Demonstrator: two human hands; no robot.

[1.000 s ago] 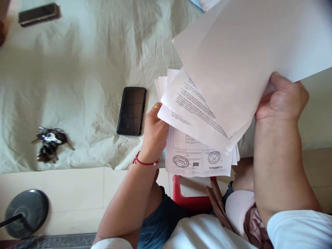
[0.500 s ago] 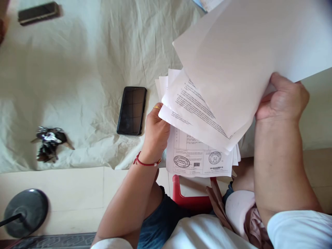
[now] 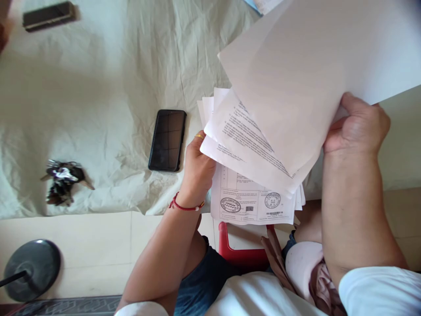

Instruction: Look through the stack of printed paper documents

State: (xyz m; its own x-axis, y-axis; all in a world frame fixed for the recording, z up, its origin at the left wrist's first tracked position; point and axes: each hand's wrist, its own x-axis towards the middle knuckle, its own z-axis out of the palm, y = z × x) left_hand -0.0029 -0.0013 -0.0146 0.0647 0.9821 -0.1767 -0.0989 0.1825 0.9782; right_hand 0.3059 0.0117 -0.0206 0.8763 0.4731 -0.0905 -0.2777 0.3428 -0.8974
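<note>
My left hand (image 3: 199, 164) pinches the left edge of a stack of printed papers (image 3: 253, 213), its thumb on top. The lowest visible page carries two oval or round stamps and a printed form. My right hand (image 3: 358, 125) is closed on several sheets of paper (image 3: 296, 57) lifted off the stack and bent over toward the upper right. Their upward faces look blank, while text shows on the sheets just beneath. Most of the right fingers are hidden under the paper.
A black smartphone (image 3: 167, 140) lies left of my left hand on the wrinkled pale cover (image 3: 108, 87). Farther left are a bunch of keys (image 3: 66, 182) and a dark oblong object (image 3: 49, 16). Below stand a red stool (image 3: 243, 256) and a round black base (image 3: 33, 270) on the tiled floor.
Hardly anything differs. My right hand and the lifted sheets have shifted very slightly left; my left hand keeps its hold on the stack.
</note>
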